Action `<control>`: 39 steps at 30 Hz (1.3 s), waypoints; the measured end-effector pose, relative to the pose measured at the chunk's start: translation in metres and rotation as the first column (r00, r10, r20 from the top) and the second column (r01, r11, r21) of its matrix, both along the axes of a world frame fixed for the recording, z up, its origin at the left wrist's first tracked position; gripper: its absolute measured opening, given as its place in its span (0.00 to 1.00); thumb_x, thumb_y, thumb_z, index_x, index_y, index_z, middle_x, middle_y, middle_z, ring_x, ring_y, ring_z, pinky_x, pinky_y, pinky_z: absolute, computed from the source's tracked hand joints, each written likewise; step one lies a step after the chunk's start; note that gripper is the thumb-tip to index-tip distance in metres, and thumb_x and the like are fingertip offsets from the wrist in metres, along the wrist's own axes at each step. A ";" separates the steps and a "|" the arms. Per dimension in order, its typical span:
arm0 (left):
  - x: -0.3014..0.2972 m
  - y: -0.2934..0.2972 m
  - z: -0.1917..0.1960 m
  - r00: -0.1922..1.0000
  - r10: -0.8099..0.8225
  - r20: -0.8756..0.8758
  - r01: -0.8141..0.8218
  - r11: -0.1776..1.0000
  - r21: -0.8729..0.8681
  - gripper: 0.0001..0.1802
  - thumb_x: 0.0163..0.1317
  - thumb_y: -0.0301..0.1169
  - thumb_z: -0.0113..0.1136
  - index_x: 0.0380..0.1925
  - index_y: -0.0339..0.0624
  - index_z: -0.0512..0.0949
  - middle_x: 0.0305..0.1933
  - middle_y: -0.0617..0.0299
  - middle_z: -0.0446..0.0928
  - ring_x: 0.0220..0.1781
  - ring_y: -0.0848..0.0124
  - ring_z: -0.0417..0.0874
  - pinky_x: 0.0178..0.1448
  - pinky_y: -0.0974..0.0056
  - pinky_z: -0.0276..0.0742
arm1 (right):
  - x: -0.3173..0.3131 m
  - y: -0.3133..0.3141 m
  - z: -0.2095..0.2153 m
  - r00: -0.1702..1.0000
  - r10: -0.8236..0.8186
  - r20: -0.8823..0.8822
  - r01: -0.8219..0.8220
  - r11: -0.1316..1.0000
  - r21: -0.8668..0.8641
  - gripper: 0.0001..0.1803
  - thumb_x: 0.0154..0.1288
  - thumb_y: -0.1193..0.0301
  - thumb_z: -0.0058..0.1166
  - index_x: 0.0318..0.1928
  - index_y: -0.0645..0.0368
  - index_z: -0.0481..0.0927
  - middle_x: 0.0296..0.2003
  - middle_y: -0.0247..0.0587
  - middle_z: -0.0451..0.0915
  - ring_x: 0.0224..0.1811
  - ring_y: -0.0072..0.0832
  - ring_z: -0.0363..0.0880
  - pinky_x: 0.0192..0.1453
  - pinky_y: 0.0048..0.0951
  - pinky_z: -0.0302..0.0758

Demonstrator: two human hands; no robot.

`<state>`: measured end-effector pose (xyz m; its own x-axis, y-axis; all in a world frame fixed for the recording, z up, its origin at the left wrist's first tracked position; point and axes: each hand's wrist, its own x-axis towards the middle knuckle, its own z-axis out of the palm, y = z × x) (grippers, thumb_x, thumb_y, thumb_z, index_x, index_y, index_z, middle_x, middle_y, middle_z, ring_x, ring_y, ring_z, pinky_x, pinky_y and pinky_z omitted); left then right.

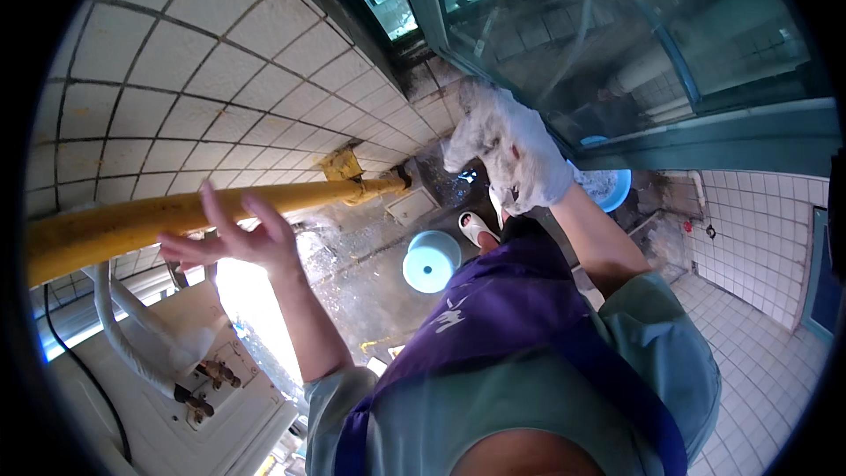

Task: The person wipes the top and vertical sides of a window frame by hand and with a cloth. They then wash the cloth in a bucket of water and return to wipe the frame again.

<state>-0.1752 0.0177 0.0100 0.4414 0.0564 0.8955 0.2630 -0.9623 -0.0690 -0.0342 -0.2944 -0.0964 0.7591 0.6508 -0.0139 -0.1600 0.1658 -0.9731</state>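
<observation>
My left hand [236,234] is raised in front of the yellow pipe [159,217] at the left, fingers spread and nothing in them. Whether it touches the pipe cannot be told. White, grey-smudged cloth [520,154] covers my right hand, like a glove or a wrapped rag; its fingers are hidden under it. That hand is up by the lower left corner of the teal-framed glass window [608,44], where the tiled wall [203,62] meets the frame. Contact with the frame is unclear.
Below stands a light blue upturned bucket or stool [431,262] near my white slippers [476,229]. A blue basin [617,189] sits under the window. At lower left is a white appliance [185,379] with hoses and brass fittings. White tiles [749,370] cover the right side.
</observation>
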 end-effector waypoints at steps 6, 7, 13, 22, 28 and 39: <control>-0.031 -0.059 -0.066 0.946 -0.261 -0.189 0.183 0.918 -0.353 0.24 0.63 0.27 0.53 0.60 0.49 0.73 0.78 0.48 0.45 0.80 0.47 0.42 0.77 0.36 0.33 | -0.022 -0.038 -0.010 0.556 0.155 -0.817 0.445 0.775 0.450 0.26 0.69 0.66 0.51 0.64 0.64 0.67 0.59 0.47 0.73 0.60 0.38 0.73 0.67 0.39 0.70; -0.037 -0.068 -0.077 0.938 -0.281 -0.205 0.188 0.906 -0.380 0.24 0.62 0.25 0.53 0.61 0.47 0.72 0.77 0.47 0.48 0.79 0.47 0.43 0.77 0.38 0.35 | -0.023 -0.041 -0.010 0.397 0.280 -0.874 0.546 0.694 0.470 0.25 0.70 0.67 0.51 0.64 0.64 0.67 0.59 0.47 0.73 0.60 0.38 0.74 0.67 0.40 0.71; -0.071 -0.134 -0.096 0.862 -0.409 -0.299 0.145 0.765 -0.627 0.22 0.63 0.18 0.50 0.58 0.37 0.73 0.70 0.46 0.64 0.74 0.50 0.62 0.75 0.48 0.54 | -0.014 -0.054 -0.003 0.760 0.350 -0.548 0.080 0.785 0.614 0.24 0.71 0.68 0.48 0.63 0.67 0.66 0.59 0.49 0.73 0.60 0.41 0.74 0.65 0.42 0.74; -0.079 -0.221 -0.103 0.875 -0.449 -0.182 0.078 0.501 -0.862 0.20 0.65 0.19 0.49 0.57 0.38 0.74 0.66 0.49 0.71 0.68 0.58 0.71 0.68 0.59 0.66 | -0.022 -0.072 0.049 0.637 0.489 -0.596 -0.008 0.777 0.630 0.24 0.73 0.69 0.45 0.65 0.65 0.65 0.59 0.45 0.73 0.58 0.33 0.75 0.64 0.33 0.73; -0.083 -0.258 -0.102 0.904 -0.409 -0.125 0.111 0.506 -0.855 0.19 0.61 0.19 0.52 0.53 0.38 0.76 0.62 0.47 0.74 0.62 0.52 0.76 0.63 0.57 0.72 | -0.027 -0.093 0.036 0.818 0.270 -0.509 -0.058 0.917 0.394 0.23 0.74 0.68 0.40 0.65 0.67 0.64 0.60 0.51 0.71 0.60 0.39 0.73 0.66 0.41 0.71; -0.095 -0.289 -0.101 0.919 -0.384 -0.088 0.122 0.488 -0.864 0.20 0.60 0.18 0.52 0.53 0.38 0.76 0.61 0.48 0.75 0.61 0.54 0.77 0.63 0.58 0.72 | -0.024 -0.112 0.035 0.640 0.569 -0.516 -0.120 0.737 0.665 0.23 0.72 0.73 0.44 0.63 0.70 0.65 0.57 0.52 0.73 0.58 0.38 0.75 0.65 0.36 0.73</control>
